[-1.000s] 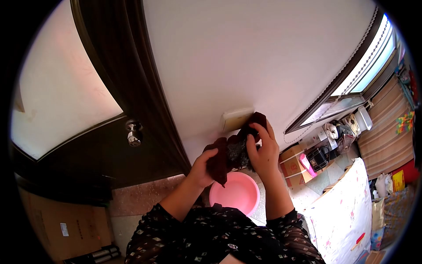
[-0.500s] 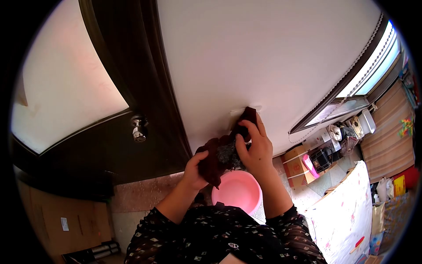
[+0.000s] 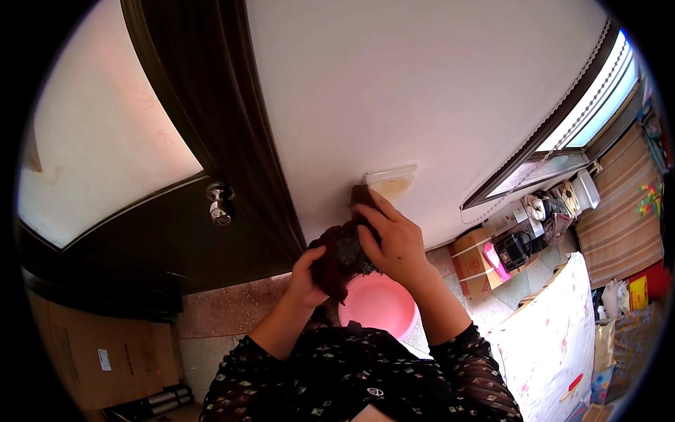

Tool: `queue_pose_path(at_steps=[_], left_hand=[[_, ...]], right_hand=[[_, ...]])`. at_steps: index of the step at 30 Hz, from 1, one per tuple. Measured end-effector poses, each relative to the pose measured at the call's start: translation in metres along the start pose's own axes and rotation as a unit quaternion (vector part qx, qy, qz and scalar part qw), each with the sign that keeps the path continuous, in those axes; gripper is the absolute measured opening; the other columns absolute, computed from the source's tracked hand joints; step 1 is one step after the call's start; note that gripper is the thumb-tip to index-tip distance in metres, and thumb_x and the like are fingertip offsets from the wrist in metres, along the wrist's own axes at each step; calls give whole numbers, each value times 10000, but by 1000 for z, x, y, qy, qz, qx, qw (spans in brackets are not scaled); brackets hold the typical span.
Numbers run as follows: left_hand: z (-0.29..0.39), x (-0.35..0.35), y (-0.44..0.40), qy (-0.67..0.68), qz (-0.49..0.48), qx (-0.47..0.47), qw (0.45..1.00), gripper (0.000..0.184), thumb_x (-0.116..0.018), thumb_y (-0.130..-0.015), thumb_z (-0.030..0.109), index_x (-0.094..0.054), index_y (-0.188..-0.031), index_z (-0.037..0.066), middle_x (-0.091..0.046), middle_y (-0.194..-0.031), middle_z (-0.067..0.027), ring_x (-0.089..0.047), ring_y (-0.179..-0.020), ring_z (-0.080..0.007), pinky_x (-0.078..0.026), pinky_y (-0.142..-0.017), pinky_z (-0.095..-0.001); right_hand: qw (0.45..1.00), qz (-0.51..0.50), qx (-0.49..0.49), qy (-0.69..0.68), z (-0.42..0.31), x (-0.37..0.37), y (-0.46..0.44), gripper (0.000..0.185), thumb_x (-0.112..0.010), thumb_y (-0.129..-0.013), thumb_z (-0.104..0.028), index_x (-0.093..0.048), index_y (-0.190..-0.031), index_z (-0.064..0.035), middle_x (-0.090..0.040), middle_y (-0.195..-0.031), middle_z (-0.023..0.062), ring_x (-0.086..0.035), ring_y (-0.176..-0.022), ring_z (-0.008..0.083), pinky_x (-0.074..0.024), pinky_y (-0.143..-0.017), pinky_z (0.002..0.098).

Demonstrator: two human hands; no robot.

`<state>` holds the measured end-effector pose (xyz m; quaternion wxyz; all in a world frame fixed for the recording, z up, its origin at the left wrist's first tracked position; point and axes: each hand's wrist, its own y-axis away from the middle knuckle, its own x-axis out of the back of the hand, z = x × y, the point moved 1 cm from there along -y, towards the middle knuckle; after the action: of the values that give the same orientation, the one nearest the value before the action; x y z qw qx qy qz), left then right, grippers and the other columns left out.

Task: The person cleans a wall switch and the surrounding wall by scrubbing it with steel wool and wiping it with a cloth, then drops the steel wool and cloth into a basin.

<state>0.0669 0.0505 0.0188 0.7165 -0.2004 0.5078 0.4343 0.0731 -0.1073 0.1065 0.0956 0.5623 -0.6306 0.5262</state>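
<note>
A dark red cloth point(image 3: 328, 271) with a grey, mesh-like patch hangs between my hands. My left hand point(image 3: 306, 281) is closed on its left side, thumb on top. The fingers of my right hand point(image 3: 395, 243) press the cloth's upper end against the white wall point(image 3: 394, 84), at the left edge of a white switch plate point(image 3: 391, 183) with a yellowish face. Below the cloth, a pink basin point(image 3: 380, 309) stands on the floor, partly hidden by the cloth and my clothing.
At the left is a dark door with a round metal knob point(image 3: 220, 204). A cardboard box point(image 3: 105, 352) lies lower left. To the right are a strapped box point(image 3: 472, 264), a black basket point(image 3: 513, 251), a window point(image 3: 590, 119) and a flowered white sheet point(image 3: 548, 337).
My right hand has moved left and slightly down with the cloth's end, from over the switch plate to its left edge, uncovering the plate. My left hand has shifted slightly left.
</note>
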Motion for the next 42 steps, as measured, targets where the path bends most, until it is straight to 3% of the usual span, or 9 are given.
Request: queue_pose_path(at_steps=[6, 12, 17, 21, 23, 27, 36, 38, 42], left_hand=[[1, 1, 5, 39, 8, 17, 999, 498, -468, -820, 231, -360, -1279, 72, -464, -1238, -125, -452, -1132, -283, -373, -955, -448], [6, -8, 4, 45, -17, -10, 999, 493, -482, -815, 231, -376, -1269, 71, -469, -1230, -126, -463, -1113, -284, -389, -933, -451], [0, 10, 1, 49, -2, 17, 999, 484, -485, -816, 230, -384, -1263, 75, -476, -1224, -114, -477, -1094, -277, -393, -928, -451], [-7, 20, 3, 27, 53, 24, 998, 505, -475, -807, 296, -400, -1262, 90, -488, -1207, -121, -486, -1074, -297, -428, -874, -444], [-6, 16, 3, 39, 40, 20, 998, 501, -473, -808, 297, -405, -1258, 88, -490, -1205, -125, -487, -1077, -293, -431, -872, -441], [1, 1, -1, 17, 41, -11, 999, 505, -474, -809, 302, -404, -1256, 77, -491, -1204, -127, -491, -1073, -288, -434, -869, -435], [-6, 33, -2, 71, 32, 44, 996, 455, -475, -825, 236, -413, -1238, 56, -485, -1216, -134, -485, -1088, -305, -406, -919, -456], [-10, 34, 3, 67, 65, 54, 994, 448, -477, -823, 239, -422, -1230, 58, -490, -1212, -132, -485, -1089, -301, -407, -916, -458], [-9, 23, 10, 69, 47, 49, 995, 445, -478, -821, 240, -425, -1227, 64, -495, -1206, -124, -489, -1083, -293, -411, -908, -456]], right_hand=[[997, 50, -32, -48, -2, -2, 7, 303, -595, -739, -84, -591, -1041, -62, -516, -1190, 156, -612, -812, 282, -493, -660, 316], [977, 35, -106, -179, 7, -4, 1, 320, -583, -754, -118, -585, -1071, -74, -501, -1218, 107, -605, -852, 265, -503, -666, 314], [999, -5, -49, 4, 9, -13, 8, 320, -552, -777, -123, -575, -1090, -63, -486, -1239, 74, -596, -882, 259, -489, -728, 341], [1000, 16, -16, -1, 9, -17, 12, 325, -560, -770, -89, -577, -1091, -43, -506, -1206, 138, -602, -866, 299, -494, -701, 335], [999, 48, 9, 10, 5, -12, 9, 314, -542, -779, -119, -574, -1086, -59, -489, -1231, 62, -596, -856, 250, -494, -697, 335], [998, 54, -9, 26, 5, -8, 2, 311, -537, -780, -112, -574, -1085, -63, -491, -1227, 45, -599, -832, 236, -495, -675, 330], [997, -4, -58, 44, 9, -27, 17, 307, -509, -797, -110, -566, -1097, -87, -492, -1221, 13, -602, -826, 234, -490, -691, 347], [999, -2, -48, 7, 14, -31, 23, 302, -546, -779, -97, -587, -1077, -69, -514, -1199, 115, -610, -757, 267, -493, -658, 332], [998, 32, -36, -32, 7, -23, 22, 301, -549, -775, -89, -585, -1073, -61, -522, -1173, 145, -606, -719, 273, -488, -648, 326]])
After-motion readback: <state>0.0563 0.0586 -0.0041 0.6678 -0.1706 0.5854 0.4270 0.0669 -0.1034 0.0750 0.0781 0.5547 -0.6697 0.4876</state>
